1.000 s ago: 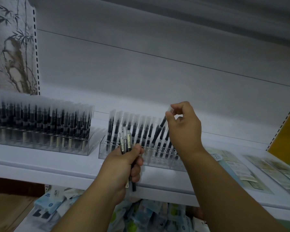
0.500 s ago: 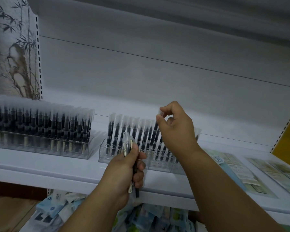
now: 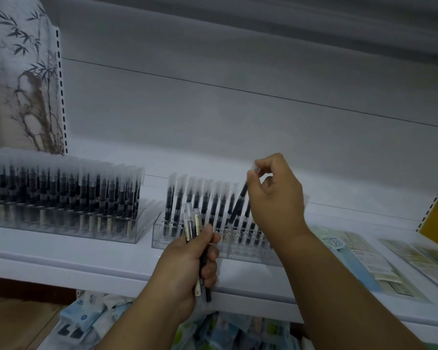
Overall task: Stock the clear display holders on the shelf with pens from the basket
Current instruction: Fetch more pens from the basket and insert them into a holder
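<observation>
While pinched, pen hangs below hands.

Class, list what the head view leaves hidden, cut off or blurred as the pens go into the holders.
- Basket: not in view.
- Left holder: cut off by the left edge; its pens are blurred.
- Right holder: right end hidden behind the right hand.
- Pen labels in the left hand: too small to read.
- Flat packets: print blurred.

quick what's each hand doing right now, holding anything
Left hand: closed around a small bunch of pens.
Right hand: pinching the clear cap end of a single pen, which slants down toward the clear holder.
</observation>
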A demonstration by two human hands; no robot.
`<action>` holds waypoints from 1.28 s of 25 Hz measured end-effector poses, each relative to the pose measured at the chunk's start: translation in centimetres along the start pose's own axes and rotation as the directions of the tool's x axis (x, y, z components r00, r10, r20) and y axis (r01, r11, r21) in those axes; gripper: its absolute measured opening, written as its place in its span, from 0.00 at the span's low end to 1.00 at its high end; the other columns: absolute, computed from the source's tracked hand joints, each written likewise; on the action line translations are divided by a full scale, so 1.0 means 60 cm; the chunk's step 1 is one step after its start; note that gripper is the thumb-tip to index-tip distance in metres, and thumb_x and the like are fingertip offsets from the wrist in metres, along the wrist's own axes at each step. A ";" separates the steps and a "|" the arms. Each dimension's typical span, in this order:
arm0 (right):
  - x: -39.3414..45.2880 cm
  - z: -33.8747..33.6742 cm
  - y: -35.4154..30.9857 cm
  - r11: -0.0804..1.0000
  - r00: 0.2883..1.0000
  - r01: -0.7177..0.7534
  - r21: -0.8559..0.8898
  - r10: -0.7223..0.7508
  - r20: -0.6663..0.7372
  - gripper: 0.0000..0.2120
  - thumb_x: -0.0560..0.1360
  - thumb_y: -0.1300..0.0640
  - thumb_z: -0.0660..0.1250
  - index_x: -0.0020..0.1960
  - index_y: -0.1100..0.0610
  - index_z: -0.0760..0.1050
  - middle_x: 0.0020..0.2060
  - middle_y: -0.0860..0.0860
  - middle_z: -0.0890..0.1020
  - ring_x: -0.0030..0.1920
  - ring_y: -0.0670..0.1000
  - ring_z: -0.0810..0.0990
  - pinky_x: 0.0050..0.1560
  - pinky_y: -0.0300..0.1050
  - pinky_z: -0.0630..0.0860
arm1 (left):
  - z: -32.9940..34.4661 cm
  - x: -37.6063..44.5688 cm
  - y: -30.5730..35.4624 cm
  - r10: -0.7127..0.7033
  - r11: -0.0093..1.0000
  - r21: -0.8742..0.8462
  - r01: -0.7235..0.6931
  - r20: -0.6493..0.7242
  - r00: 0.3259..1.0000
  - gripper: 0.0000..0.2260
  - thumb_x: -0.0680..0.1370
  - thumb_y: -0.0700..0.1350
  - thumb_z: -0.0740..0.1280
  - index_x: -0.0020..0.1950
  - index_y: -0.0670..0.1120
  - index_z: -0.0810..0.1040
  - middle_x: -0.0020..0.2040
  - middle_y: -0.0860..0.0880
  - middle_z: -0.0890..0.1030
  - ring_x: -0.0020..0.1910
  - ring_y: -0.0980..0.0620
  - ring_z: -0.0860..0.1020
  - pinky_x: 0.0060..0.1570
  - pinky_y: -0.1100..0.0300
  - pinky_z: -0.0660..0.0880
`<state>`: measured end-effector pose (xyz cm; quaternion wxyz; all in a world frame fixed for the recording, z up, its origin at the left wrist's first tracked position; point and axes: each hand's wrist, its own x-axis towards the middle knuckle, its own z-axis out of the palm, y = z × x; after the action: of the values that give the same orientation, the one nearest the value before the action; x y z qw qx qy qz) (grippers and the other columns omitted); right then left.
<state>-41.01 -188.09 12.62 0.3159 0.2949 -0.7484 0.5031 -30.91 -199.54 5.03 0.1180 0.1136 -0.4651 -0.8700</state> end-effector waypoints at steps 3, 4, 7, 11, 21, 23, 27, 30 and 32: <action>-0.008 0.010 0.014 0.993 0.987 0.050 -0.103 -0.034 0.156 0.04 0.79 0.55 0.64 0.47 0.48 0.70 0.41 0.43 0.77 0.32 0.44 0.72 0.35 0.43 0.73 | 0.004 -0.002 0.001 0.007 1.000 0.004 -0.007 0.009 1.000 0.11 0.78 0.46 0.67 0.48 0.37 0.77 0.28 0.47 0.71 0.21 0.53 0.63 0.21 0.62 0.61; -0.011 0.014 0.020 0.986 0.972 0.058 -0.158 -0.020 0.233 0.04 0.79 0.55 0.64 0.47 0.48 0.70 0.42 0.44 0.78 0.32 0.44 0.73 0.35 0.43 0.73 | 0.005 -0.002 0.002 0.009 1.000 0.000 -0.009 0.006 1.000 0.11 0.78 0.46 0.67 0.48 0.37 0.77 0.28 0.46 0.71 0.21 0.52 0.63 0.22 0.62 0.61; -0.009 0.018 0.015 0.969 0.923 0.000 -0.245 0.094 0.374 0.03 0.81 0.56 0.61 0.52 0.48 0.71 0.42 0.48 0.79 0.31 0.46 0.75 0.33 0.42 0.73 | 0.010 -0.002 0.004 0.001 1.000 -0.011 -0.001 0.011 1.000 0.17 0.77 0.52 0.67 0.49 0.37 0.77 0.29 0.46 0.71 0.22 0.52 0.64 0.23 0.62 0.61; -0.009 -0.001 -0.012 0.936 0.939 0.094 -0.340 0.030 0.342 0.08 0.80 0.49 0.61 0.58 0.45 0.73 0.47 0.44 0.76 0.37 0.43 0.75 0.37 0.41 0.72 | 0.019 -0.008 0.011 -0.022 1.000 -0.002 0.022 0.063 0.998 0.26 0.72 0.61 0.64 0.51 0.37 0.77 0.30 0.45 0.73 0.23 0.51 0.64 0.24 0.61 0.63; -0.038 -0.013 -0.026 0.846 0.735 -0.490 0.210 0.271 0.622 0.03 0.77 0.61 0.69 0.51 0.57 0.79 0.33 0.51 0.81 0.26 0.42 0.74 0.28 0.33 0.70 | 0.026 -0.015 0.005 0.023 0.998 0.058 -0.029 0.108 0.994 0.23 0.76 0.57 0.64 0.51 0.36 0.79 0.33 0.42 0.78 0.24 0.49 0.71 0.25 0.60 0.66; -0.035 -0.013 -0.024 0.872 0.800 -0.448 0.196 0.293 0.524 0.03 0.76 0.59 0.71 0.50 0.56 0.79 0.32 0.49 0.81 0.26 0.39 0.74 0.29 0.32 0.69 | 0.032 -0.015 0.011 0.062 0.994 0.089 -0.070 0.085 0.994 0.20 0.80 0.53 0.63 0.53 0.35 0.79 0.36 0.40 0.82 0.27 0.48 0.76 0.25 0.59 0.69; -0.031 -0.006 -0.028 0.886 0.893 -0.398 0.238 0.316 0.319 0.02 0.76 0.57 0.70 0.47 0.52 0.78 0.39 0.50 0.84 0.29 0.39 0.75 0.34 0.38 0.72 | 0.038 -0.006 0.023 0.114 0.990 0.092 -0.111 -0.031 0.993 0.15 0.82 0.48 0.61 0.47 0.36 0.76 0.37 0.38 0.83 0.31 0.44 0.80 0.26 0.58 0.74; -0.014 -0.025 -0.022 0.922 0.950 -0.300 0.244 0.312 -0.009 0.02 0.78 0.54 0.68 0.49 0.50 0.75 0.43 0.47 0.83 0.36 0.43 0.78 0.39 0.45 0.77 | 0.031 -0.004 0.026 0.115 0.993 0.009 -0.115 -0.126 0.985 0.15 0.83 0.48 0.60 0.43 0.39 0.73 0.35 0.39 0.81 0.33 0.44 0.79 0.26 0.57 0.75; -0.003 -0.039 -0.016 0.976 0.967 -0.179 0.126 0.198 -0.157 0.02 0.79 0.54 0.66 0.50 0.49 0.73 0.41 0.42 0.79 0.36 0.41 0.76 0.41 0.40 0.75 | 0.025 -0.002 0.026 0.115 0.992 -0.027 -0.122 -0.172 0.978 0.15 0.83 0.48 0.59 0.43 0.40 0.73 0.32 0.40 0.82 0.28 0.46 0.79 0.25 0.58 0.76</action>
<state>-39.72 -186.17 13.71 0.3119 0.1955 -0.7147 0.5948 -31.12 -199.15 7.15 0.2110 0.1572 -0.4429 -0.8571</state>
